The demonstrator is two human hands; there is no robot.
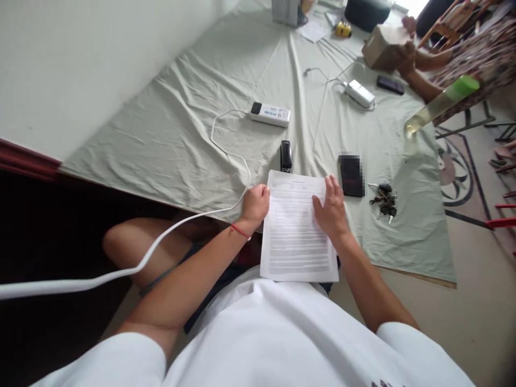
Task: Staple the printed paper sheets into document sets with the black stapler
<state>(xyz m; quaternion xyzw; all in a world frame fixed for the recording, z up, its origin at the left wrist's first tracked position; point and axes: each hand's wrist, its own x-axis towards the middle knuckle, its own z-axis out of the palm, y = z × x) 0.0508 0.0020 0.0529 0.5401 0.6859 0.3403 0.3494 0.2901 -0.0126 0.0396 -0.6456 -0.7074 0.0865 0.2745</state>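
Head view, printed sheets: A thin stack of printed sheets [298,231] straddles the near edge of the cloth-covered tabletop [181,107], its lower end reaching a white shirt [258,328].
Left hand: The left hand [256,206] has its grip clenched on the stack's left edge, near the upper corner.
Right hand: The right hand [332,209] lies along the opposite edge, its grip loose, fingers extended and thumb over the page.
Paper: Likely light, limp, easily creased and apt to slide apart; best held by both long edges.
Stapler: One black stapler [286,153] sits just beyond the top edge; contact cannot be told.
Tally: One stack, its sheets uncountable; two dark phones [352,177]; two white oblong devices [270,114]; one bunch of keys [386,201]; one green-capped bottle [439,107]; one small yellow object [343,29].
Far corner: Another person's two hands [405,56] hold one box [382,48].
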